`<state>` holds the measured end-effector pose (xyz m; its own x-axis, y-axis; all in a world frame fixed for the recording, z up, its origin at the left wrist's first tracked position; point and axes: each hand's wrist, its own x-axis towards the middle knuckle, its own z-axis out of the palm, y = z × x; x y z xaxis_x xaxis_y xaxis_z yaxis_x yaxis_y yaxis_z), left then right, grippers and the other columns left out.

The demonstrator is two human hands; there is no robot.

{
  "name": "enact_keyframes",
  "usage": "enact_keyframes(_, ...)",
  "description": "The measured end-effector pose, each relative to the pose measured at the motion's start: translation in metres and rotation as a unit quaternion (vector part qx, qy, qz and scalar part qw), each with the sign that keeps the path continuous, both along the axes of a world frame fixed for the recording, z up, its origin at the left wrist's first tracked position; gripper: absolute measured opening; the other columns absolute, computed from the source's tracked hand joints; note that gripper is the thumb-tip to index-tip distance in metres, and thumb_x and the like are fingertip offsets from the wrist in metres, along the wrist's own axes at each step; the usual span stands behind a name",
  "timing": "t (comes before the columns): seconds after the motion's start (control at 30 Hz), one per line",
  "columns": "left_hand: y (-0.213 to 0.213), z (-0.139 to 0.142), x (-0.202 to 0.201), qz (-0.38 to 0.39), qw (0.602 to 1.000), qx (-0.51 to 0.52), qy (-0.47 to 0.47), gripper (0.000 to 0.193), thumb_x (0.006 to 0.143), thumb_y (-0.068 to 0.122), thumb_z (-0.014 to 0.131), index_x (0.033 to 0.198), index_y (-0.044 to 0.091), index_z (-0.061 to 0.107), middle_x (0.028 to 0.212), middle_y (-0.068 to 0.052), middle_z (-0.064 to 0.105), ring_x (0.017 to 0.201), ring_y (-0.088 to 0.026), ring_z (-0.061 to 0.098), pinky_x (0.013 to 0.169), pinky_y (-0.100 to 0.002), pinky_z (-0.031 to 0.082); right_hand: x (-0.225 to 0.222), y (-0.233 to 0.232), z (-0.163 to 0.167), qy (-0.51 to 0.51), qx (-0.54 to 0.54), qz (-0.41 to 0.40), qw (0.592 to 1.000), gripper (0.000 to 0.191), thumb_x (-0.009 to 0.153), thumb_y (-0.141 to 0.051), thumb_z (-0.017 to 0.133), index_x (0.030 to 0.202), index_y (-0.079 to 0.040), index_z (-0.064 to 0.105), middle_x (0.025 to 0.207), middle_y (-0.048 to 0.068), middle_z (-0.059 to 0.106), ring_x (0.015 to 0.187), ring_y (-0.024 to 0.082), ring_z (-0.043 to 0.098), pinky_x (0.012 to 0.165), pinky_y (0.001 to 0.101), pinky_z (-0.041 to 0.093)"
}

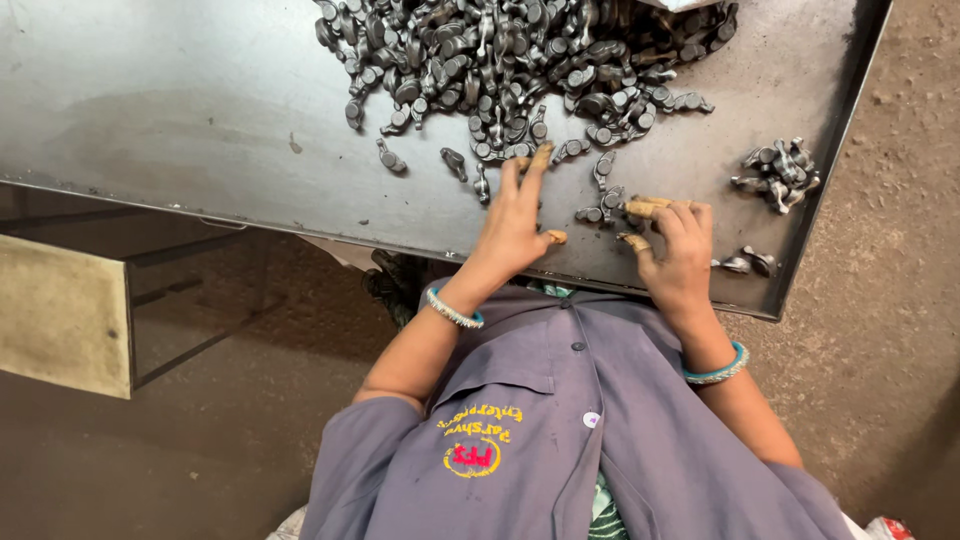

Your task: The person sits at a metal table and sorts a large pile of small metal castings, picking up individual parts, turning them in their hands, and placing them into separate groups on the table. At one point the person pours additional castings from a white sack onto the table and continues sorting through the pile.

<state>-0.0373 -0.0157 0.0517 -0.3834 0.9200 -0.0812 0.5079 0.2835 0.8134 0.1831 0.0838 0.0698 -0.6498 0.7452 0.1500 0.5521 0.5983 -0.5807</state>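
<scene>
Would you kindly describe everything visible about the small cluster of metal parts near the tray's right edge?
The small cluster of metal parts is a handful of dark grey, dull-shiny pieces with rounded ends, jumbled together. It lies on the metal tray near its right edge, apart from the big heap. Neither hand touches it; the right hand is nearest.

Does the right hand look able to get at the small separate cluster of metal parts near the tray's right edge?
Probably yes. The right hand rests on the metal tray close to the small cluster, with only bare tray surface between them and nothing in the way.
</scene>
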Motion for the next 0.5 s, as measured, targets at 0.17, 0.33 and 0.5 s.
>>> enact_keyframes(0.17, 0.025, -0.005, 0.006, -0.011, 0.999, -0.031, 0.031, 0.119, 0.056, 0.002, 0.093, 0.156, -0.001, 0.027, 0.134, -0.027, 0.04, 0.118, -0.051, 0.054, 0.097, -0.05, 0.05, -0.029, 0.002, -0.003, 0.026, -0.016, 0.024, 0.999, 0.066, 0.07, 0.001, 0.081, 0.133, -0.003, 0.06, 0.124, 0.016, 0.065, 0.118, 0.036, 0.055, 0.102, 0.0487, 0.041)
enact_keyframes(0.33, 0.032, -0.014, 0.015, 0.003, 0.999, -0.017, 0.05, 0.111, 0.053, 0.0, 0.093, 0.148, -0.003, 0.036, 0.136, -0.029, 0.038, 0.118, -0.051, 0.052, 0.098, -0.05, 0.049, -0.038, 0.007, -0.002, -0.011, -0.04, 0.048, 0.998, 0.066, 0.071, 0.004, 0.081, 0.133, -0.006, 0.062, 0.109, 0.014, 0.067, 0.108, 0.034, 0.056, 0.097, 0.0474, 0.044)
enact_keyframes(0.5, 0.029, -0.026, 0.012, -0.009, 0.999, -0.01, 0.053, 0.093, 0.058, 0.005, 0.093, 0.14, -0.003, 0.049, 0.13, -0.024, 0.046, 0.118, -0.047, 0.054, 0.099, -0.049, 0.049, -0.027, 0.013, -0.008, 0.018, -0.049, 0.063, 0.997, 0.06, 0.07, 0.005, 0.085, 0.125, -0.007, 0.065, 0.105, 0.012, 0.07, 0.098, 0.031, 0.062, 0.088, 0.0408, 0.053)
